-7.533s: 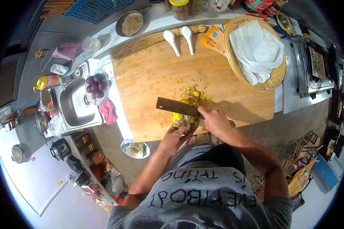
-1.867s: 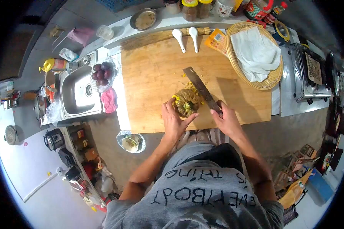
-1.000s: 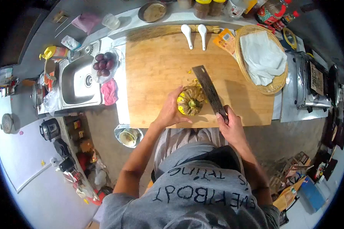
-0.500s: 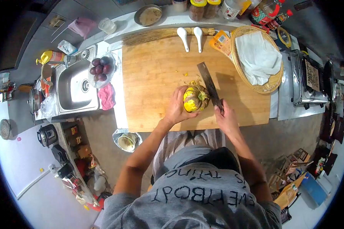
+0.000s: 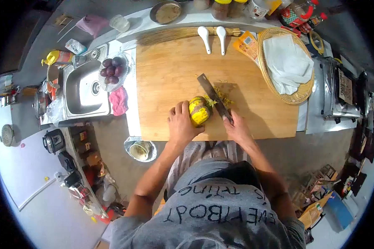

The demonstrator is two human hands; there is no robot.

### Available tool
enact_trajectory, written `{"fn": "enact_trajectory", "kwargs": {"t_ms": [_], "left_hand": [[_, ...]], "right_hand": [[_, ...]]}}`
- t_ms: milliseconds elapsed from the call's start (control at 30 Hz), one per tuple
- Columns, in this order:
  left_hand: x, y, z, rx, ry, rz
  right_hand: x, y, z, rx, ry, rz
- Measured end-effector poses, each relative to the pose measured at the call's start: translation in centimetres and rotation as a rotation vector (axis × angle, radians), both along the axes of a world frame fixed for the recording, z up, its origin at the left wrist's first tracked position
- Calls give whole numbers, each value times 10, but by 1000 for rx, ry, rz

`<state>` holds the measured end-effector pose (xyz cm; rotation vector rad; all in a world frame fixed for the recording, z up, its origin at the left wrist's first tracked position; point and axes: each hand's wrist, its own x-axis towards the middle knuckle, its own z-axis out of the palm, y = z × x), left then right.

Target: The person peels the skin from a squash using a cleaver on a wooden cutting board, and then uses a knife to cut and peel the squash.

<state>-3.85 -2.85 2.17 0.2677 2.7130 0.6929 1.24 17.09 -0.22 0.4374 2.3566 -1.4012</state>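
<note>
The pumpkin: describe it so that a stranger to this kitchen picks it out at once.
Start at the large wooden board mid-view. Near its edge closest to the person, look between the left hand and the dark cleaver in the right hand. The pumpkin is the rounded lump there, patched brown and bright yellow, unlike the flat cleaver and small scraps nearby.

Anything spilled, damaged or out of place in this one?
Mainly loose scraps scattered on the cutting board beside the knife, not gathered in anything. The pumpkin is patchy, bright yellow in places, probably from cutting rather than accident.
</note>
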Motion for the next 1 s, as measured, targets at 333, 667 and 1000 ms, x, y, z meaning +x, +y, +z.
{"fn": "enact_trajectory", "kwargs": {"t_ms": [333,667,1000], "left_hand": [[-8,18,0,-383,-93,-31],[-4,34,1,-443,-102,-44],[-5,40,2,-476,-76,-53]], "right_hand": [[-17,-8,28,-50,59,-52],[-7,-5,-8,-80,-96,-57],[-19,13,-18,-151,-173,17]]}}
